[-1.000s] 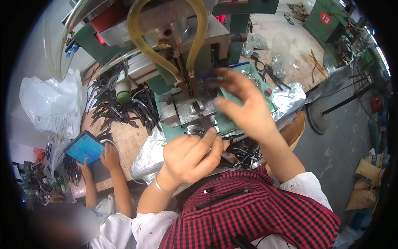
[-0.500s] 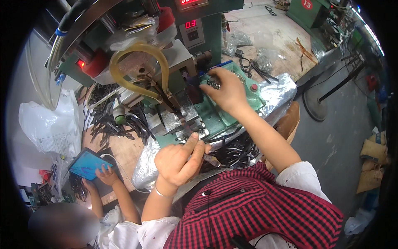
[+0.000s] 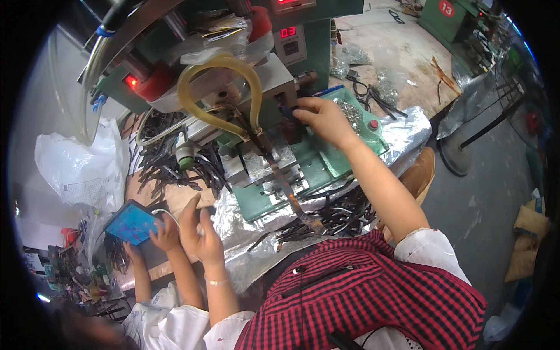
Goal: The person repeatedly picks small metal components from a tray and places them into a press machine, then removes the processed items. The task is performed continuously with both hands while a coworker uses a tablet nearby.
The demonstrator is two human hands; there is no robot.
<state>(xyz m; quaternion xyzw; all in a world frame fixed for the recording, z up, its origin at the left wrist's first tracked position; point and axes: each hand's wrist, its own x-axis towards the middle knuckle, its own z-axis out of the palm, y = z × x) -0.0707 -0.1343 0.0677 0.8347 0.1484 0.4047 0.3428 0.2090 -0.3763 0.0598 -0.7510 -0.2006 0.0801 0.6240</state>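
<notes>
My right hand (image 3: 324,121) is at the side of a green press machine (image 3: 315,61), its closed fingertips against a dark purple piece (image 3: 286,111). Whatever may be pinched there is too small to make out. Off to the left, my left hand (image 3: 201,236) is raised with fingers apart and holds nothing. A narrow dark strip (image 3: 290,198) lies in the metal fixture (image 3: 280,156) under the press head; its shiny loose end hangs toward me. Beyond my right wrist sits a green tray (image 3: 373,140) with small metal parts (image 3: 350,114).
A yellowish hose (image 3: 252,76) loops over the fixture. Dark strips pile up at left (image 3: 169,143) and on foil in front (image 3: 344,216). At lower left, another person touches a tablet (image 3: 129,224). A white plastic bag (image 3: 79,160) stands behind it.
My left hand has let go of the strip and moved left, its fingers spreading. My right hand has gone from above the parts tray to the press's side. The view has shifted slightly.
</notes>
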